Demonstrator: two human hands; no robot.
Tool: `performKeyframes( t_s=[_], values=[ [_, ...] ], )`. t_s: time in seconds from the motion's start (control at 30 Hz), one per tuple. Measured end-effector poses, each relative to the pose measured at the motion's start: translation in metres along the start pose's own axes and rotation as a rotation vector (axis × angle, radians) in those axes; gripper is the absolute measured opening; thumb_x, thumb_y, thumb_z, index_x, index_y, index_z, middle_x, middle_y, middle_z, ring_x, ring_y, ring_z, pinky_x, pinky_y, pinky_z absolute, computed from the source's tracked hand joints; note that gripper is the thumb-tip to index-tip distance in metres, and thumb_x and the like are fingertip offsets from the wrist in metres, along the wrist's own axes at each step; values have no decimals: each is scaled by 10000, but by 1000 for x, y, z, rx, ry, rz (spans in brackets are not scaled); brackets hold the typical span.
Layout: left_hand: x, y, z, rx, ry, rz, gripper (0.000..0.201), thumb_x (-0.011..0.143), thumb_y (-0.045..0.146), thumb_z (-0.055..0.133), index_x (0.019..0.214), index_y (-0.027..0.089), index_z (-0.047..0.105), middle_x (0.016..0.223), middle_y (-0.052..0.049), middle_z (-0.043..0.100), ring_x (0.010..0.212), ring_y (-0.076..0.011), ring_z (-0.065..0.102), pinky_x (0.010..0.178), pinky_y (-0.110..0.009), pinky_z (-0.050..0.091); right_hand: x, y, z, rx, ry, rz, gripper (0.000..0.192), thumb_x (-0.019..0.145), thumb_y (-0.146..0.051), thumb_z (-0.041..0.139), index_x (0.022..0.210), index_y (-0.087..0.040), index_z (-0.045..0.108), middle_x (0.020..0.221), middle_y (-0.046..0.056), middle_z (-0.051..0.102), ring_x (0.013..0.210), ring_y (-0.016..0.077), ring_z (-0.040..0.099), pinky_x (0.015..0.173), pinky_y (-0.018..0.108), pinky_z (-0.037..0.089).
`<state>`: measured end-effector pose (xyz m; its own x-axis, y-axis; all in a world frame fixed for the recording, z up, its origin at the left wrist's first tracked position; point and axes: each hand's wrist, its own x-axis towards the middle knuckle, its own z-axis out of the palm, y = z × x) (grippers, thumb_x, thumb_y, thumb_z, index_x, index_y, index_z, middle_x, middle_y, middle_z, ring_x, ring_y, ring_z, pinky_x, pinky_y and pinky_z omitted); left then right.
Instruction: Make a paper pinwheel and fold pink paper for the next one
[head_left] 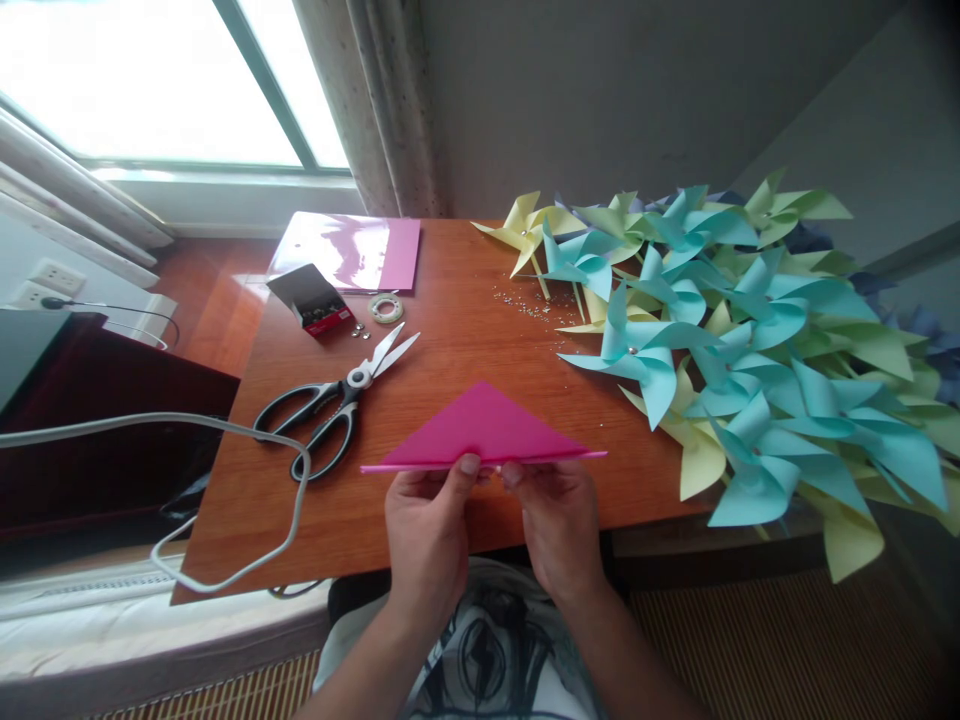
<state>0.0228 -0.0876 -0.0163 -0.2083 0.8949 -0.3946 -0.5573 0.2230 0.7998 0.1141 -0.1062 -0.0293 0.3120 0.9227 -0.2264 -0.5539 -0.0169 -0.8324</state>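
Observation:
A magenta sheet of paper, shaped as a triangle with its point away from me, is held above the near part of the table. Along its near side runs a narrow, paler pink edge. My left hand pinches this edge just left of the middle, thumb on top. Close beside it, my right hand grips the same edge right of the middle. The fingers beneath the paper are partly hidden. Left of the paper lie scissors with black-and-white handles, blades apart.
Teal pinwheels and yellow ones crowd the table's right side, some overhanging its edge. Back left are a small open box, a tape roll and a pink paper pack. A white cable crosses the table's left edge.

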Motion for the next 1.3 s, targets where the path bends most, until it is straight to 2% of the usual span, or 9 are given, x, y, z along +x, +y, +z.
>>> performKeyframes(
  t_s=[0.23, 0.47, 0.7, 0.87, 1.07, 1.3],
  values=[
    [-1, 0, 2, -11, -1, -21, 259, 647, 263, 930, 809, 172, 750, 761, -2, 770, 710, -119, 699, 759, -222, 571, 0, -2, 2, -10, 12, 12, 89, 823, -214, 807, 911, -209, 797, 884, 27, 809, 822, 190, 734, 825, 334, 583],
    [-3, 4, 2, -44, -95, -60, 243, 646, 184, 924, 832, 176, 767, 792, -20, 786, 739, -112, 711, 755, -199, 571, 1, -5, 4, 47, 50, 13, 68, 806, -227, 826, 854, -208, 782, 805, -5, 785, 780, 160, 719, 834, 308, 583],
    [-3, 6, 5, -46, -37, -53, 278, 590, 208, 951, 805, 176, 777, 752, -14, 785, 717, -126, 713, 750, -217, 579, 3, -6, 6, 45, 70, 17, 112, 756, -222, 852, 851, -219, 794, 843, 8, 803, 791, 170, 718, 814, 306, 582],
    [-3, 6, 6, -37, -15, -45, 273, 585, 215, 954, 787, 175, 776, 742, -18, 787, 685, -118, 701, 724, -210, 573, 3, -8, 7, 83, 40, 22, 126, 730, -198, 860, 834, -233, 798, 780, -9, 783, 735, 161, 700, 798, 311, 584],
    [-3, 4, 7, -10, -28, -34, 276, 585, 250, 956, 784, 176, 780, 732, -6, 774, 702, -128, 695, 734, -220, 566, 3, -4, 4, 71, 48, 5, 97, 757, -188, 847, 826, -226, 790, 737, -37, 746, 692, 110, 654, 737, 231, 547],
    [-4, 4, 5, 21, -68, -21, 227, 630, 249, 935, 786, 173, 789, 748, -17, 774, 683, -118, 674, 726, -217, 557, 3, -3, 3, 58, 86, 30, 107, 747, -246, 861, 788, -213, 767, 699, -35, 724, 644, 112, 609, 691, 244, 518]
  ],
)
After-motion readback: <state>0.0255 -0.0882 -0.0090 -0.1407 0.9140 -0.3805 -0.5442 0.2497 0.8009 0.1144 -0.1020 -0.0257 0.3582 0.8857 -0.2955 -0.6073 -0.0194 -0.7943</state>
